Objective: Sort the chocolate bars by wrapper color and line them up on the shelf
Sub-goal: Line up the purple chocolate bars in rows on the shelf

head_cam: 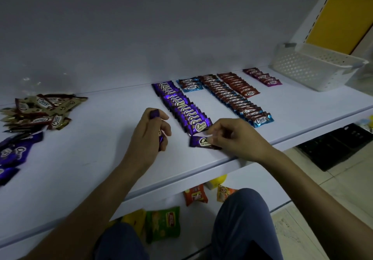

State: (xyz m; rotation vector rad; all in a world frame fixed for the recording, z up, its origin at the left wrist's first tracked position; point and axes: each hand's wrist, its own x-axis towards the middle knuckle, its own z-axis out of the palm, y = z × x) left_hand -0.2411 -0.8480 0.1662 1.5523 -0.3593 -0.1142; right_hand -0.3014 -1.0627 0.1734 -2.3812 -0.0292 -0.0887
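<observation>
The wide white shelf (101,159) carried everything, and its near edge was the likeliest trouble. The purple row had run almost to that lip, so a bar set down carelessly could slide off onto the lower shelf. A nudge from the wrist could also skew the overlapped bars behind it.

Behind stood a plain white back panel. At the far right were a white perforated plastic basket (314,68) and a yellow panel (343,17), with tiled floor (343,189) and a black crate (333,144) below.

The long blue-and-brown row (234,98) and the purple row (181,106) ran from far to near, with shorter red-brown (238,84), magenta (262,76) and blue (189,84) rows beyond. A loose heap of beige and brown bars (40,112) waited at the left, with unsorted purple bars (14,150) nearer. Bright snack packets (163,223) lay on the lower shelf.

The left hand (151,132) had its fingers clenched round a spare purple bar (154,114), perhaps more than one. The right hand (232,136) pinched the right end of a single purple-wrapped chocolate bar (199,141), which lay flat just below the purple row's near end — close to the edge.
</observation>
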